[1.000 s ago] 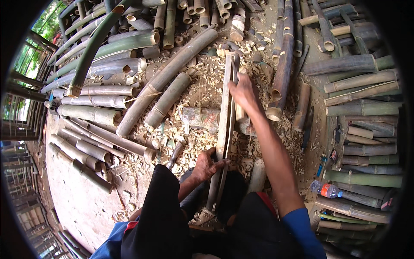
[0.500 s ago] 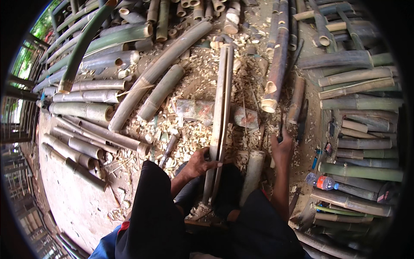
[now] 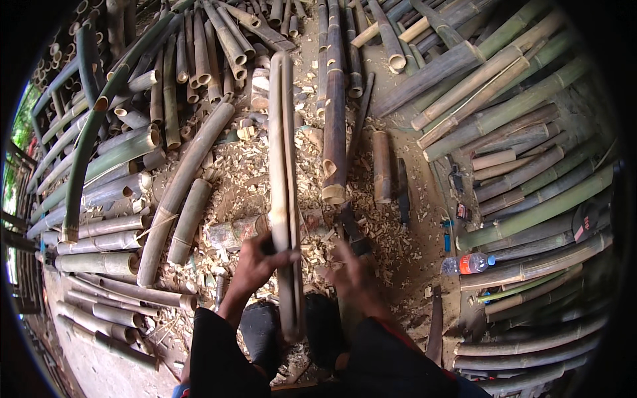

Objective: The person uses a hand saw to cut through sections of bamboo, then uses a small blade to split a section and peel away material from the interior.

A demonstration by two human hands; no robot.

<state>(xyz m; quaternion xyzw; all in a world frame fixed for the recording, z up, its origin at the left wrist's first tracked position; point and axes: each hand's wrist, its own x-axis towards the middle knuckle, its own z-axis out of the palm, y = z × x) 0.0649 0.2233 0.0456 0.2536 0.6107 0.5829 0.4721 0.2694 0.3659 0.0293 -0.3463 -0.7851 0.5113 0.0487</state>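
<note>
A long pale bamboo pole [image 3: 279, 152], with a slit running along its length, stands up in front of me between my legs. My left hand [image 3: 257, 266] is wrapped round its lower part. To the right of the pole, my right hand [image 3: 357, 278] is smeared by motion, and its fingers are not clear. Just beyond that hand lies a dark, blade-like tool [image 3: 355, 231]; whether the hand touches it I cannot tell. Behind the pole, a worn log block [image 3: 235, 232] lies crosswise among wood chips.
Bamboo lengths surround me, including a curved pole [image 3: 174, 199] at left and a dark pole [image 3: 335, 132] ahead. Stacked poles [image 3: 524, 268] fill the right, with a plastic bottle [image 3: 468, 263] on them. A dark knife-shaped tool [image 3: 403, 192] lies on the ground.
My view has swung right. My right hand has moved inward toward the pole from farther right, where it gripped a dark handle. My left hand still grips the pole.
</note>
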